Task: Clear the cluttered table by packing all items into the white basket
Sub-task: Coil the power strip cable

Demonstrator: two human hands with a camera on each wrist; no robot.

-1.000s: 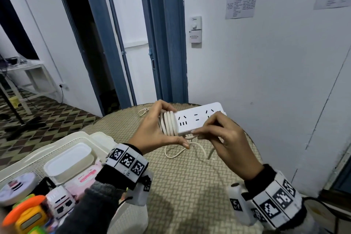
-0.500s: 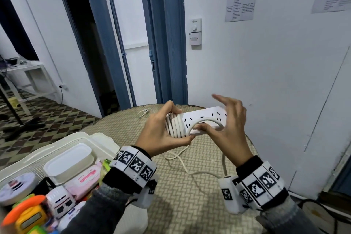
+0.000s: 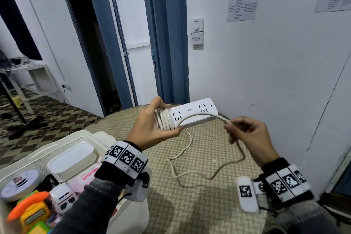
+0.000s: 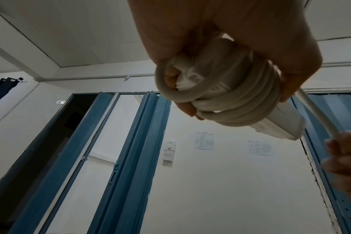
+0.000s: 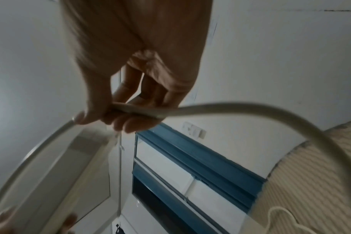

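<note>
Against a white wall with blue door frames, over the woven table point(image 3: 199, 205), the left hand point(image 3: 152, 125) clamps the power strip point(image 3: 193, 112) mid-frame; the right hand point(image 3: 250, 135) pinches its cord point(image 3: 201, 116). Slack trailing on the table could snag, or the coils could slip loose, before reaching the white basket point(image 3: 133, 214) at lower left.

In your left hand point(image 3: 150, 125) you hold a power strip point(image 3: 191, 114) of smooth white plastic with a slight sheen. The cord point(image 3: 201, 118) coiled round its near end looks like matt off-white rubbery plastic, round and smooth; your right hand point(image 3: 248, 135) pinches the same cord. Below both hands the table point(image 3: 199, 201) wears a beige cover with a coarse woven herringbone texture. Down by your left forearm stands the white basket point(image 3: 131, 214), matt plastic with a fine perforated weave pattern, and in it lies a smooth, faintly glossy white plastic box point(image 3: 74, 159). Both wrists carry dark knit cloth cuffs.
</note>
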